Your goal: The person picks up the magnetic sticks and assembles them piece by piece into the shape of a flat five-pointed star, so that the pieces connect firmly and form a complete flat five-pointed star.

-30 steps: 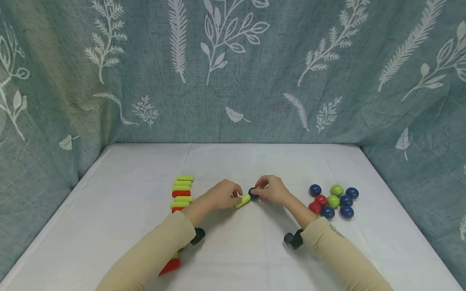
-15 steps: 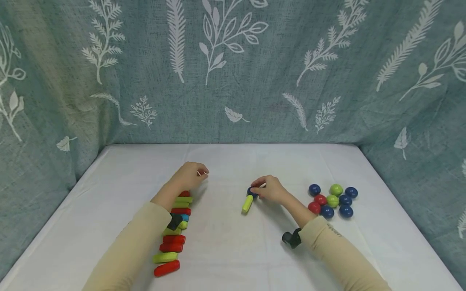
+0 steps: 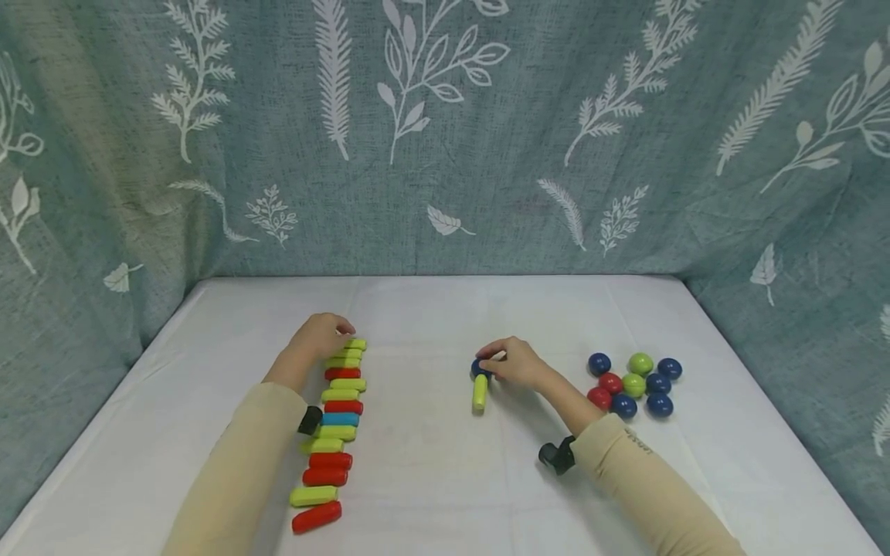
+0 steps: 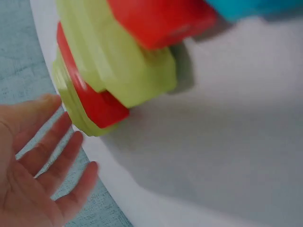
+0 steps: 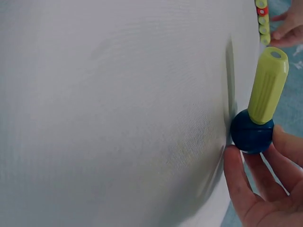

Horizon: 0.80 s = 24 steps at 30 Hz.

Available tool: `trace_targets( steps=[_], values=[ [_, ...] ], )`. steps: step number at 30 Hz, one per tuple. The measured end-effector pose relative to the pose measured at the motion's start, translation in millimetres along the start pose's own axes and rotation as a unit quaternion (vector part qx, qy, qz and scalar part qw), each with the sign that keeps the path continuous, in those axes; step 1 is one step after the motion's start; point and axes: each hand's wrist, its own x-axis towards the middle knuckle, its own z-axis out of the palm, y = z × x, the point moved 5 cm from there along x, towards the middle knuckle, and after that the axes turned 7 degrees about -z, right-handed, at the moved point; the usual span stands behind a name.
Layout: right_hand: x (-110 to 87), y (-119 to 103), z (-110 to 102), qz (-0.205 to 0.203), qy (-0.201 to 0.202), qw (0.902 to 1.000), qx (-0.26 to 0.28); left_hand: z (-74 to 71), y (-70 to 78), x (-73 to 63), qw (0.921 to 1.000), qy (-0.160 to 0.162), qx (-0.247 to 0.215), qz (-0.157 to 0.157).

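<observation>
My right hand [image 3: 518, 363] grips a blue ball [image 5: 250, 137] with thumb and fingertips. One end of a yellow-green stick [image 5: 268, 87], ribbed and with a hole in its outer end, is joined to that ball. In the head view the stick [image 3: 480, 394] points toward me. Over at the left, my left hand [image 3: 318, 338] is at the far end of a column of sticks, by the farthest yellow-green stick [image 3: 356, 344]. In the left wrist view its fingers [image 4: 60, 156] are loosely extended beside the outermost stick; firm contact cannot be told.
The column of yellow-green, red and blue sticks runs toward me, with a red stick [image 3: 317, 517] nearest. Several balls, blue [image 3: 660, 405], red [image 3: 599, 398] and green [image 3: 640, 363], lie grouped at the right. A white cloth [image 3: 417, 479] covers the table, with a patterned curtain [image 3: 445, 139] behind.
My left hand has let go of the yellow-green stick and moved left to the column's far end. The stick has swung round to point toward me, while my right hand stays on the ball.
</observation>
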Motion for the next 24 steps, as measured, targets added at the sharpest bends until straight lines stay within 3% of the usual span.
trace_targets(
  steps=[7,16,24],
  values=[
    [-0.5,2.2,1.1,0.008,-0.005,1.0000,0.002,5.6,-1.0,-0.3,0.9992,-0.022,0.030,0.016],
    [-2.0,-0.5,0.2,-0.008,-0.005,1.0000,-0.001,4.1,7.9,-1.8,0.9965,0.007,0.053,0.064],
    [-3.1,-0.5,1.4,-0.007,-0.004,1.0000,0.003,5.9,25.3,-5.1,0.9930,0.034,0.030,0.109]
  ],
)
